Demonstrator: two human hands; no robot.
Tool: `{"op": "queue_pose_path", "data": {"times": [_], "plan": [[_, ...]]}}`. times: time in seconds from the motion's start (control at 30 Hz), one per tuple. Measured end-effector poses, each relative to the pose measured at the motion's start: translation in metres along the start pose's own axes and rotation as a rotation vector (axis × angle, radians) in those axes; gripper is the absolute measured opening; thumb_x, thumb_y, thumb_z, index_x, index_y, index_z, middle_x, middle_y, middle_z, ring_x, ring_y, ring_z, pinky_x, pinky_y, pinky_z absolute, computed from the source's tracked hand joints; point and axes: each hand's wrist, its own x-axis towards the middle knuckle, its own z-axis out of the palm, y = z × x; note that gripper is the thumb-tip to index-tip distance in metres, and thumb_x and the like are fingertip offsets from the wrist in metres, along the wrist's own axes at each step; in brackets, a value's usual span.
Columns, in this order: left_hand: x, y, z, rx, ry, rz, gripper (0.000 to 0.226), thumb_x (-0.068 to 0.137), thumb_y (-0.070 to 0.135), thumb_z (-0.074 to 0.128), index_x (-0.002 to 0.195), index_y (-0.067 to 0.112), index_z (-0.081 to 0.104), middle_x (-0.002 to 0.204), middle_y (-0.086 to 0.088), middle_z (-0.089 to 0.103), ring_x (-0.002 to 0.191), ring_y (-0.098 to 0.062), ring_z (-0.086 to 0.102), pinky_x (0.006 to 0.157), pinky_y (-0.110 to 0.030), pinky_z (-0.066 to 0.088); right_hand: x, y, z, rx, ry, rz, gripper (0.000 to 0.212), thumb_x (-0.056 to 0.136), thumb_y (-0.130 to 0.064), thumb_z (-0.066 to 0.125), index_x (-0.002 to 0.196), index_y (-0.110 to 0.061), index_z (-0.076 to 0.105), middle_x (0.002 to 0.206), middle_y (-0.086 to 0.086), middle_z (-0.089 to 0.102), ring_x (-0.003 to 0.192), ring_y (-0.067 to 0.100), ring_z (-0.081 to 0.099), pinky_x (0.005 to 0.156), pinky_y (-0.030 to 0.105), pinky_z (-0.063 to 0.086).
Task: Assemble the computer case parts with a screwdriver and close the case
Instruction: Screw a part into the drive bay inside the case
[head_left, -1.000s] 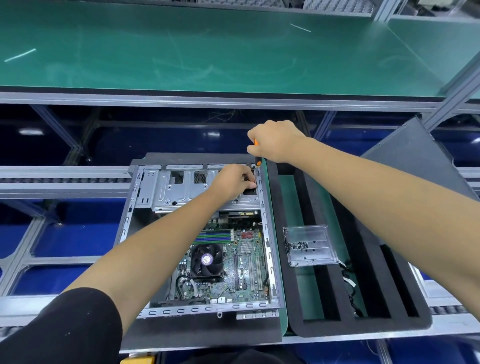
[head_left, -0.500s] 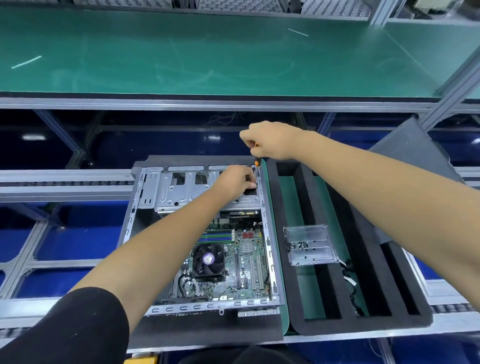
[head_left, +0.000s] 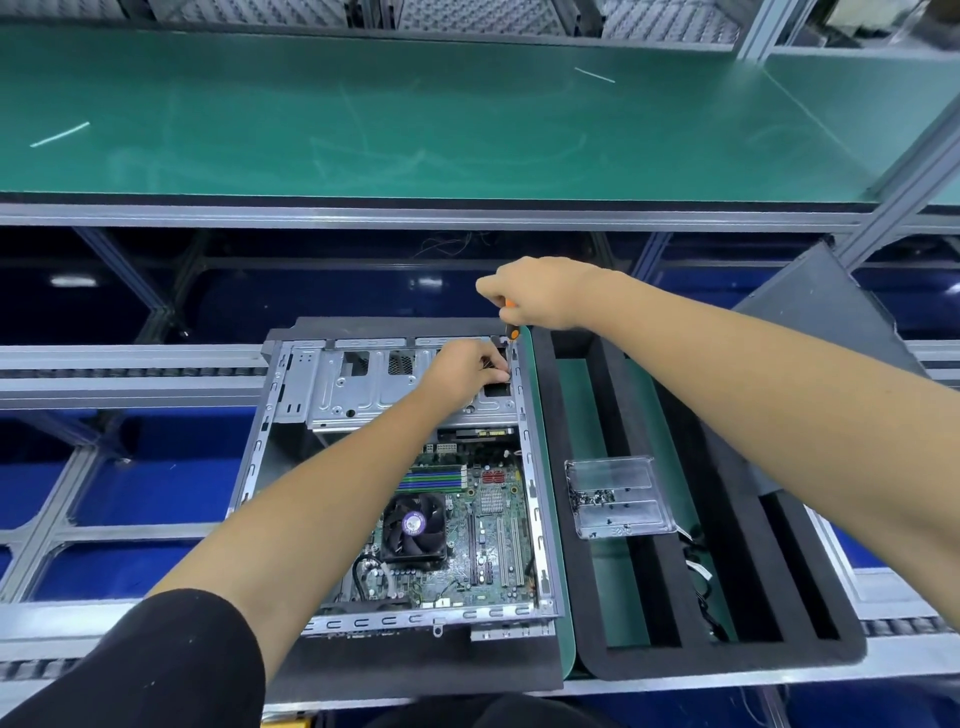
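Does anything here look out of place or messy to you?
Nothing looks damaged. The dark side panel leans tilted at the far right, off the open computer case. Small screws lie loose in a clear plastic tray on the black foam holder. That fits work underway.

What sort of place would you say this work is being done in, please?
Probably an electronics assembly line: an open computer case sits on a roller conveyor, a green-matted bench runs behind it, and a clear tray holds screws.
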Motion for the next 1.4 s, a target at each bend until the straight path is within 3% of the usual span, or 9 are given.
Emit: {"op": "queue_pose_path", "data": {"times": [0.4, 0.53, 0.7, 0.97, 1.1, 1.17, 1.27, 1.33, 1.4], "plan": [[0.003, 0.003, -0.006, 0.213, -0.071, 0.143, 0.009, 0.093, 0.022, 0.069, 0.092, 0.017, 0.062, 0.064, 0.015, 0.047, 0.055, -0.004, 0.044, 0.052, -0.017, 0.030, 0.000, 0.002, 0.001, 0.097, 0.005, 0.050, 0.016, 0.098, -0.015, 0.051, 0.084, -0.017, 0.043, 0.073, 0.001, 0.052, 0.060, 0.019, 0.039, 0.054, 0.032, 0.030], [0.005, 0.005, -0.007, 0.240, -0.089, 0.155, 0.008, 0.093, 0.020, 0.068, 0.092, 0.013, 0.065, 0.065, 0.012, 0.049, 0.056, -0.005, 0.045, 0.057, -0.026, 0.033, -0.002, 0.002, 0.000, 0.097, -0.015, 0.043, 0.013, 0.098, -0.015, 0.052, 0.090, -0.017, 0.042, 0.075, 0.002, 0.054, 0.063, 0.021, 0.041, 0.055, 0.033, 0.032], [0.002, -0.003, -0.005, 0.091, -0.041, 0.126, 0.010, 0.089, 0.024, 0.077, 0.088, 0.018, 0.068, 0.062, 0.016, 0.049, 0.055, 0.004, 0.051, 0.052, -0.014, 0.031, -0.004, 0.000, -0.008, 0.033, -0.052, -0.005, 0.021, 0.088, -0.001, 0.052, 0.092, -0.018, 0.040, 0.083, 0.003, 0.048, 0.066, 0.020, 0.041, 0.057, 0.035, 0.032], [0.000, -0.004, -0.001, -0.112, 0.074, 0.091, 0.013, 0.086, 0.033, 0.080, 0.083, 0.026, 0.069, 0.045, 0.014, 0.042, 0.046, -0.006, 0.036, 0.047, -0.016, 0.029, -0.003, 0.001, -0.001, -0.077, 0.017, 0.115, 0.018, 0.098, -0.034, 0.051, 0.091, -0.018, 0.046, 0.076, -0.001, 0.052, 0.062, 0.020, 0.048, 0.054, 0.033, 0.032], [0.002, 0.003, -0.001, -0.113, 0.095, 0.114, 0.014, 0.090, 0.026, 0.077, 0.084, 0.014, 0.071, 0.064, 0.001, 0.057, 0.054, -0.007, 0.043, 0.055, -0.020, 0.036, -0.009, 0.004, -0.002, 0.102, 0.011, -0.037, 0.031, 0.087, -0.004, 0.059, 0.107, -0.019, 0.041, 0.104, 0.001, 0.039, 0.063, 0.024, 0.044, 0.054, 0.035, 0.034], [0.003, 0.003, -0.002, -0.083, 0.070, 0.139, 0.013, 0.091, 0.021, 0.075, 0.089, 0.008, 0.074, 0.086, -0.006, 0.071, 0.075, -0.019, 0.061, 0.072, -0.033, 0.048, -0.010, 0.003, -0.006, 0.085, 0.015, -0.121, 0.032, 0.082, 0.008, 0.050, 0.097, -0.020, 0.043, 0.097, -0.002, 0.038, 0.066, 0.022, 0.041, 0.054, 0.033, 0.029], [0.004, 0.002, -0.008, -0.080, -0.004, 0.143, 0.010, 0.094, 0.020, 0.072, 0.097, 0.012, 0.076, 0.098, -0.001, 0.074, 0.090, -0.022, 0.068, 0.084, -0.039, 0.052, -0.007, 0.001, -0.011, 0.030, 0.037, -0.116, 0.019, 0.084, -0.002, 0.056, 0.087, -0.019, 0.048, 0.089, -0.004, 0.046, 0.074, 0.022, 0.046, 0.056, 0.034, 0.033], [0.003, 0.002, -0.012, -0.116, 0.006, 0.136, 0.009, 0.091, 0.026, 0.075, 0.097, 0.019, 0.074, 0.081, 0.012, 0.067, 0.070, -0.002, 0.060, 0.071, -0.027, 0.048, -0.004, -0.001, -0.012, -0.021, 0.042, -0.055, 0.010, 0.090, -0.017, 0.059, 0.086, -0.019, 0.050, 0.083, 0.000, 0.055, 0.071, 0.022, 0.050, 0.056, 0.034, 0.035], [0.004, 0.005, -0.014, -0.132, 0.091, 0.121, 0.016, 0.085, 0.034, 0.081, 0.088, 0.024, 0.068, 0.056, 0.016, 0.049, 0.051, -0.002, 0.043, 0.054, -0.017, 0.030, -0.001, -0.002, -0.009, -0.140, 0.051, 0.007, 0.012, 0.098, -0.025, 0.048, 0.088, -0.018, 0.048, 0.075, 0.001, 0.054, 0.064, 0.020, 0.047, 0.053, 0.033, 0.031]]}}
